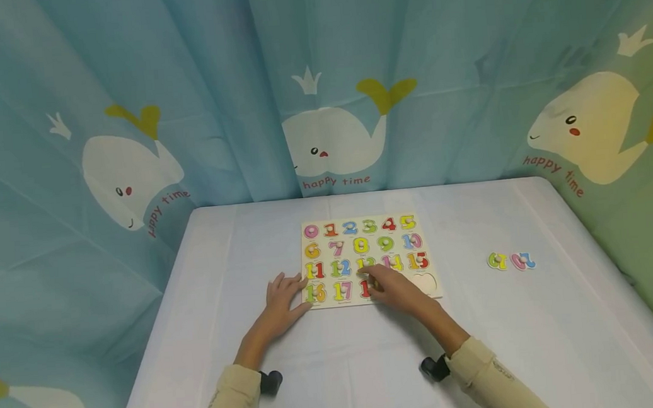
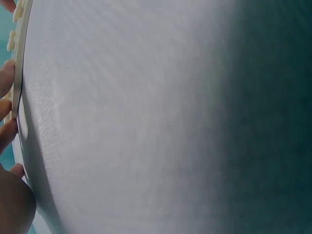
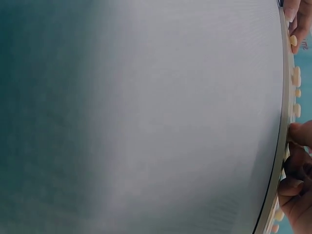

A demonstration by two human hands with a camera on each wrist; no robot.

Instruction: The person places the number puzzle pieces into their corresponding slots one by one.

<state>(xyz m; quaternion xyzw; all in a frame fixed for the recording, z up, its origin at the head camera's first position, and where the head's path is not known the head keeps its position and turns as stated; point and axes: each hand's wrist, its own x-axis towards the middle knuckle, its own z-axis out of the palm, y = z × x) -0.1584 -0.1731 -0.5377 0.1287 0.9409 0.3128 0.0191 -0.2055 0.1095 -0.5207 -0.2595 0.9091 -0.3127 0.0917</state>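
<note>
A wooden number puzzle board (image 1: 329, 238) lies on the table, with colourful number pieces, each with a small knob, set in rows. My left hand (image 1: 280, 305) rests at its left edge, fingers spread and touching the rim; the left wrist view shows those fingers (image 2: 7, 80) along the board's side. Over the bottom row, my right hand (image 1: 392, 288) has curled fingers and pinches a red number piece (image 1: 365, 289), mostly hidden beneath it. The right wrist view shows the thumb and fingers (image 3: 291, 187) down at the board. A pale outlined recess (image 1: 425, 282) shows right of that hand.
Two loose number pieces lie to the right of the board: a green-and-yellow one (image 1: 498, 261) and a pink-and-blue one (image 1: 522, 261), both turned upside down to me. The white table (image 1: 238, 248) meets a blue whale-print curtain (image 1: 229, 109) at its back.
</note>
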